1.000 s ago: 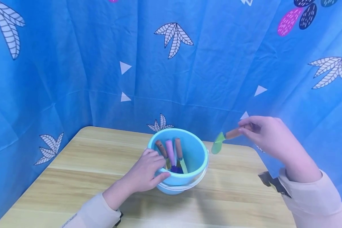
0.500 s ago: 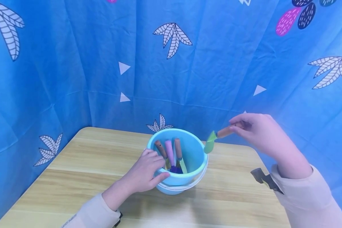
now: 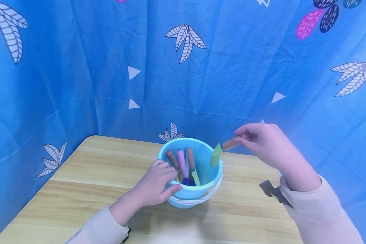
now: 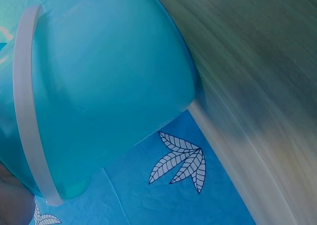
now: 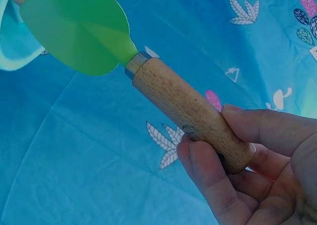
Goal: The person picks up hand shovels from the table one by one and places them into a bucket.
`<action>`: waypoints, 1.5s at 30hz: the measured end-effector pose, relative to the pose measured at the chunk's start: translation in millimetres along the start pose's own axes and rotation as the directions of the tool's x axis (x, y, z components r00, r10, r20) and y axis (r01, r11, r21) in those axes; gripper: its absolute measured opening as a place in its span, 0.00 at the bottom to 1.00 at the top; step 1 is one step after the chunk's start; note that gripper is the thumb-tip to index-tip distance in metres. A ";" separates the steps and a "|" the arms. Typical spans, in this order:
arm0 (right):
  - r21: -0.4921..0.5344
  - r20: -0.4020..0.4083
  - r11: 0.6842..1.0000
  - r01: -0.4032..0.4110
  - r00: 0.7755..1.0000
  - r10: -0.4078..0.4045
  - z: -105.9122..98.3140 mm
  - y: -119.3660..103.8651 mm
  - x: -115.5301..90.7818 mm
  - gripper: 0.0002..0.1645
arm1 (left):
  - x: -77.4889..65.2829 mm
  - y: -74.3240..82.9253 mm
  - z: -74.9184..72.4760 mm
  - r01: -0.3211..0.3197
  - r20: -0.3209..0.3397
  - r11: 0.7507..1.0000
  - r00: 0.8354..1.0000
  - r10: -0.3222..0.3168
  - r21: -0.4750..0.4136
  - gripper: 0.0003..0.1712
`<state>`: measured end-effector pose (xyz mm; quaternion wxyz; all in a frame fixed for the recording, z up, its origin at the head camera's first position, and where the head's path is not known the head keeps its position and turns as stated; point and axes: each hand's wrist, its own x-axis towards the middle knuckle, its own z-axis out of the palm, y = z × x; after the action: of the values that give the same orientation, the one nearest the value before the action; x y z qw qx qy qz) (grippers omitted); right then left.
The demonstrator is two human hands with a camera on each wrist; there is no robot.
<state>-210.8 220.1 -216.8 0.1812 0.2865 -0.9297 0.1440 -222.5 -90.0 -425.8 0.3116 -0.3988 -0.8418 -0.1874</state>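
My left hand [image 3: 154,184] grips the near-left rim of a light blue bucket [image 3: 190,194], thumb outside and fingers over the edge. In the left wrist view the bucket's wall [image 4: 114,76] and white carrying handle [image 4: 25,101] fill much of the frame. Inside lean a purple-handled tool [image 3: 181,161], a brown-handled tool [image 3: 172,159] and another brown-handled one [image 3: 190,159] with a yellow-green blade. My right hand [image 3: 263,142] pinches the end of a small garden trowel's wooden handle [image 5: 188,106]. The trowel's green blade [image 3: 216,156] overlaps the bucket's right rim and opening in the head view.
The bucket stands on a light wooden table [image 3: 109,159] with rounded back corners. A blue patterned curtain [image 3: 231,67] hangs close behind and along both sides. Black straps [image 3: 276,193] sit at the sleeve cuffs.
My right hand has moved left, bringing the trowel from beside the bucket to over its right rim. The left hand and the bucket have stayed put.
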 end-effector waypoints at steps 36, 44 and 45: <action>0.130 0.151 0.991 0.008 0.988 -0.028 74.4 -7.2 11.3 0.06 | -0.5 0.7 -0.3 0.005 0.012 1.000 1.000 -0.005 -0.004 0.25; 0.148 0.184 0.989 -0.002 0.983 -0.026 88.8 -11.3 14.2 0.06 | 0.0 0.6 0.0 -0.014 -0.005 1.000 1.000 0.014 0.000 0.24; 0.151 0.188 0.989 -0.001 0.982 -0.028 90.5 -11.5 14.6 0.06 | 0.1 0.7 0.1 -0.013 -0.005 1.000 1.000 0.013 0.000 0.24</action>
<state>-238.4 170.4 -289.6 0.0708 0.3179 -0.9273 0.1844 -221.9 -89.4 -425.8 0.3149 -0.4039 -0.8385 -0.1862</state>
